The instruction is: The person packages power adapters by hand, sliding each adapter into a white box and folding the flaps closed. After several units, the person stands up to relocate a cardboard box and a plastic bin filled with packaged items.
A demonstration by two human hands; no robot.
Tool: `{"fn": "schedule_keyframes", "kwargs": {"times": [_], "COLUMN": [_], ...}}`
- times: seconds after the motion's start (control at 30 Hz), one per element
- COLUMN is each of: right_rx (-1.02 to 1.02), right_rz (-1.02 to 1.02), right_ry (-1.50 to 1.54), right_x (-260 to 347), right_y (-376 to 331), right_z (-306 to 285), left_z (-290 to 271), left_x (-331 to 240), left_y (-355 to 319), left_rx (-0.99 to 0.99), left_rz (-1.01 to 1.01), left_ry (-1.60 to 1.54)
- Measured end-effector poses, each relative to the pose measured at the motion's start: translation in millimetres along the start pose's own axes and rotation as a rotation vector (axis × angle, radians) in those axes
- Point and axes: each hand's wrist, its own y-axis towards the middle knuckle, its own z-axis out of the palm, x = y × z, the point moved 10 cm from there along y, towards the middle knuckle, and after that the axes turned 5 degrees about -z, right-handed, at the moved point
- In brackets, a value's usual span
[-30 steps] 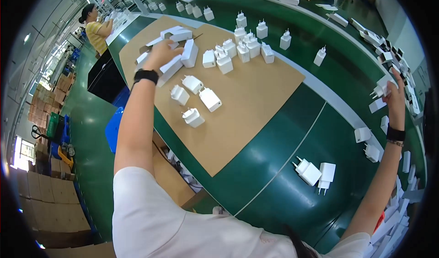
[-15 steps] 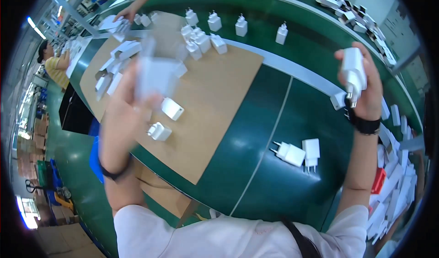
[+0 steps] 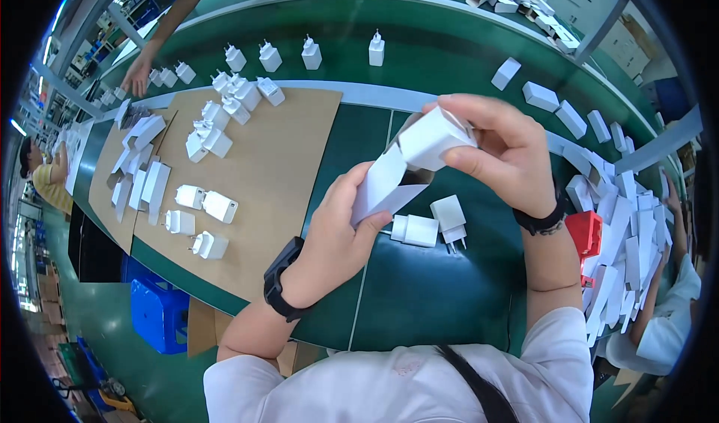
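Observation:
My left hand (image 3: 333, 232) is closed around a small white carton (image 3: 383, 187), its flaps standing open at the upper end. My right hand (image 3: 513, 153) pinches a white plug charger (image 3: 436, 140) between thumb and fingers, against the carton's open end. The charger's pins do not show. Below the hands, on the green table, lie two more white chargers, a sideways one (image 3: 416, 230) and one with its pins toward me (image 3: 449, 217). Further chargers (image 3: 219, 206) rest on the brown cardboard sheet (image 3: 277, 176) to the left.
Upright chargers (image 3: 311, 52) and white cartons (image 3: 539, 95) stand or lie along the green conveyor (image 3: 427, 56). Cartons are heaped at right beside a red object (image 3: 584, 233). A co-worker's hand (image 3: 138, 74) reaches in at far left. A blue stool (image 3: 159, 314) stands below the table edge.
My hands have come together from far apart, bringing the charger to the carton's open end. The view has shifted to the right.

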Motion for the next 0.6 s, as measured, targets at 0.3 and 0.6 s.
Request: {"fn": "schedule_keyframes", "kwargs": {"times": [0.3,0.6], "right_rx": [0.043,-0.001], "right_rz": [0.055,-0.215], "right_ry": [-0.106,-0.698], "right_x": [-28,-6], "right_y": [-3,-4], "right_z": [-14,-14], "left_z": [17,19], "left_x": [22,10], "left_y": [17,41], "left_rx": [0.035,0.045], "left_rz": [-0.018,0.017], "left_ry": [-0.200,-0.380]}}
